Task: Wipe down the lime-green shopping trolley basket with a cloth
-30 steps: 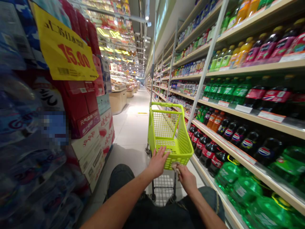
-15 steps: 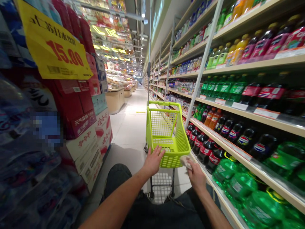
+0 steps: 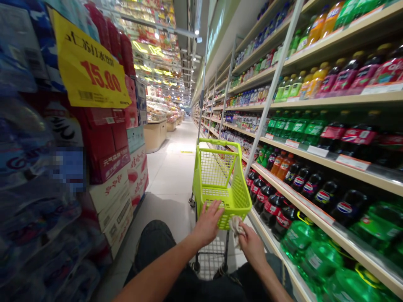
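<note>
In front of my knees stands a lime-green shopping cart (image 3: 222, 167) with a plastic lattice basket on a dark wheeled frame. My left hand (image 3: 208, 221) rests on the near left rim of the basket, fingers stretched out over the edge. A crumpled pale cloth (image 3: 236, 230) is bunched in my right hand (image 3: 251, 243), its fingers closed around it. That cloth lies against the outside of the basket's near wall, towards the right corner. The basket's visible inside shows only green lattice.
Shelves of drink bottles (image 3: 311, 121) line the right side, with large green bottles (image 3: 317, 243) at the bottom. Stacked drink cartons (image 3: 115, 184) and wrapped bottle packs stand on the left under a yellow price sign (image 3: 94, 67). A pale-floored aisle (image 3: 166, 176) runs ahead between them.
My right hand has moved left and slightly down, bringing the cloth along the basket's near wall. My left hand stays on the rim. The view has shifted slightly.
</note>
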`<state>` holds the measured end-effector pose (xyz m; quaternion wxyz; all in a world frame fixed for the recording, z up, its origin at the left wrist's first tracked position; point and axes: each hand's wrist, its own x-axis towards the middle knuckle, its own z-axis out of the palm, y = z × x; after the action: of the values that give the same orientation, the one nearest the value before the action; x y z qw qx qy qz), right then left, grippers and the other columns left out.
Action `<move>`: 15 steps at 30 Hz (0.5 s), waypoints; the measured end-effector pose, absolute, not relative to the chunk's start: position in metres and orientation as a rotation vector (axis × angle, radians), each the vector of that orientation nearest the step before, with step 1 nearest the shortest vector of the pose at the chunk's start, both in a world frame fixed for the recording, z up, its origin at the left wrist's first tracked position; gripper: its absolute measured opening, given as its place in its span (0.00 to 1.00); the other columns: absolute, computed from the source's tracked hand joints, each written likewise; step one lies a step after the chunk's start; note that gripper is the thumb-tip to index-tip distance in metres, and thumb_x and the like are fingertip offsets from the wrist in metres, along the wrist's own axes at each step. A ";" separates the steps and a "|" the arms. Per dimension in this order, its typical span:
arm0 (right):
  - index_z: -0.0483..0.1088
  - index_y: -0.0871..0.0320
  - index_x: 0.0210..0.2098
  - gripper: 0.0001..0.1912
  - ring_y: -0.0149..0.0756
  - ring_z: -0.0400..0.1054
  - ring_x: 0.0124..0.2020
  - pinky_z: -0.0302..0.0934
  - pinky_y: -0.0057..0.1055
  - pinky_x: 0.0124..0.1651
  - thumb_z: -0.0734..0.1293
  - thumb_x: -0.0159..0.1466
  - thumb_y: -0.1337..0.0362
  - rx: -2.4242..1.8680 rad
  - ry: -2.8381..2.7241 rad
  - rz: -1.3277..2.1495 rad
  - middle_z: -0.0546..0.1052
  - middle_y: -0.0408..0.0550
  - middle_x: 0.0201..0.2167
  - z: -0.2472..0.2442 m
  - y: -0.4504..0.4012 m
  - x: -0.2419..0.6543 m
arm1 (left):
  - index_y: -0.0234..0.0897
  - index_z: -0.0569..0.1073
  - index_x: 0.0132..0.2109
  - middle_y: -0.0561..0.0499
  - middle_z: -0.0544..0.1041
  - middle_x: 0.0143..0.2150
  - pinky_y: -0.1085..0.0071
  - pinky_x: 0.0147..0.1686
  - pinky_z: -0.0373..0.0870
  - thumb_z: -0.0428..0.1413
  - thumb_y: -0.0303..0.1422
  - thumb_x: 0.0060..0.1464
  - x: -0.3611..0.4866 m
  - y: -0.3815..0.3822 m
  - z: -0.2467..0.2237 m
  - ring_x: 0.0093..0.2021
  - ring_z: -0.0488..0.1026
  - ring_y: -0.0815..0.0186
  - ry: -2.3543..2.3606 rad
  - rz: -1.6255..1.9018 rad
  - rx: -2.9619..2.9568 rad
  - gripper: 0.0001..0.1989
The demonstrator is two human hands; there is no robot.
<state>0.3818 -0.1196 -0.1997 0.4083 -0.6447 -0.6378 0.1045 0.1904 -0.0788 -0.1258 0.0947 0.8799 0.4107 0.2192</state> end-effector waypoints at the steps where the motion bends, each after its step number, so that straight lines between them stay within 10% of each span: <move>1: 0.67 0.56 0.43 0.17 0.38 0.69 0.38 0.62 0.31 0.40 0.59 0.54 0.65 -1.533 -1.546 0.351 0.74 0.48 0.38 -0.189 -0.121 0.378 | 0.36 0.59 0.57 0.44 0.51 0.64 0.55 0.60 0.39 0.46 0.22 0.43 0.197 -0.086 -0.126 0.63 0.45 0.61 1.119 0.728 2.539 0.30; 7: 0.65 0.60 0.41 0.18 0.40 0.71 0.33 0.66 0.37 0.37 0.60 0.56 0.55 -1.236 -1.105 0.776 0.75 0.49 0.31 -0.172 -0.121 0.352 | 0.32 0.66 0.50 0.47 0.73 0.45 0.67 0.46 0.65 0.51 0.27 0.44 0.228 -0.105 -0.126 0.43 0.69 0.64 0.980 0.844 1.725 0.22; 15: 0.56 0.55 0.57 0.30 0.42 0.50 0.60 0.54 0.42 0.57 0.58 0.55 0.72 -1.181 -1.816 -0.015 0.56 0.51 0.59 -0.169 -0.103 0.338 | 0.32 0.67 0.44 0.48 0.75 0.37 0.70 0.38 0.68 0.50 0.24 0.42 0.223 -0.071 -0.116 0.36 0.72 0.66 1.198 0.950 1.427 0.18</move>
<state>0.3378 -0.1026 -0.1687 0.4687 -0.4815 -0.7406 -0.0061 0.2225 -0.0711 -0.1163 0.5012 0.5904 0.4957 0.3931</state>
